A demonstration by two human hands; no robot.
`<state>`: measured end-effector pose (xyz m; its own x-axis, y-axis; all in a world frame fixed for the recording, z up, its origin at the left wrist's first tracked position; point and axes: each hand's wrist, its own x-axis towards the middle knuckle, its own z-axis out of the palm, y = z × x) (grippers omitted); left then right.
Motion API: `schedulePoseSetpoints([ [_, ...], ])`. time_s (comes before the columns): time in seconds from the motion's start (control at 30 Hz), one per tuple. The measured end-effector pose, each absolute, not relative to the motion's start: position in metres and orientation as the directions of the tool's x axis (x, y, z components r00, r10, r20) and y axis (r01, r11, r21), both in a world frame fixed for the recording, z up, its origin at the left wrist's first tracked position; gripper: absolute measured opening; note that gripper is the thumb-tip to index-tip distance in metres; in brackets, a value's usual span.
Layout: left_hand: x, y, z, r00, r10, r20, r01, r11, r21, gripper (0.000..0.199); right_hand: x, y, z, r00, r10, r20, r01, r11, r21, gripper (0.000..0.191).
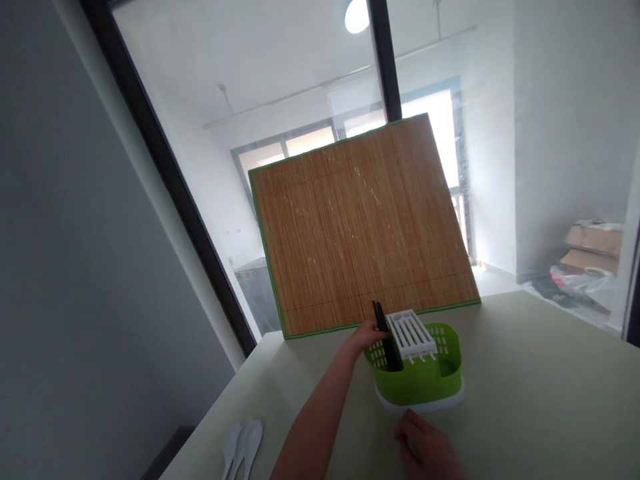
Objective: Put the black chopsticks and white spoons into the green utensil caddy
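Note:
A green basket (417, 385) with a white base and a white slotted rack (411, 333) stands on the pale table. Several black chopsticks (391, 353) lean upright inside its left compartment. My left hand (369, 335) is at the basket's left rim, its fingers closed around the upper part of the chopsticks. In front of the basket, near its white base, my right hand (425, 448) rests low with curled fingers; nothing shows in it. White spoons (243, 443) lie side by side at the table's front left.
A bamboo mat (360, 227) with green edging stands upright behind the basket, against a window. The table (540, 393) extends to the right. Cardboard boxes (595, 240) and plastic bags lie on the floor beyond, at the far right.

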<state>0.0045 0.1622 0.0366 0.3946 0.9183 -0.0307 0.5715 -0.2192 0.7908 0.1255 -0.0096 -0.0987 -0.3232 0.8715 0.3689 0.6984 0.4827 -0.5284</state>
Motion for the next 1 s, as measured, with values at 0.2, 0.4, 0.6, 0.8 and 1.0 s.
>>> schedulePoseSetpoints([
  [0.2,0.008,0.156,0.031,0.366,0.929,0.042,0.473,-0.225,0.852,0.022,0.124,-0.012,-0.097,-0.325,0.877,0.355,0.693,0.476,-0.542,0.018],
  [0.4,0.015,0.158,0.027,0.266,0.953,0.146,0.425,-0.252,0.869,0.018,0.124,-0.009,-0.098,-0.321,0.877,0.358,0.686,0.476,-0.55,0.018],
  [0.6,0.016,0.156,0.027,0.098,0.972,0.212,0.31,-0.232,0.922,0.017,0.123,-0.012,-0.095,-0.334,0.877,0.346,0.689,0.478,-0.545,0.018],
  [0.8,0.015,0.159,0.041,-0.13,0.945,0.3,0.025,-0.3,0.954,0.025,0.124,-0.013,-0.096,-0.337,0.877,0.342,0.688,0.477,-0.547,0.018],
  [1.0,-0.004,0.161,0.073,-0.323,0.88,0.349,-0.149,-0.412,0.899,0.035,0.124,-0.011,-0.097,-0.339,0.878,0.337,0.706,0.474,-0.526,0.019],
])
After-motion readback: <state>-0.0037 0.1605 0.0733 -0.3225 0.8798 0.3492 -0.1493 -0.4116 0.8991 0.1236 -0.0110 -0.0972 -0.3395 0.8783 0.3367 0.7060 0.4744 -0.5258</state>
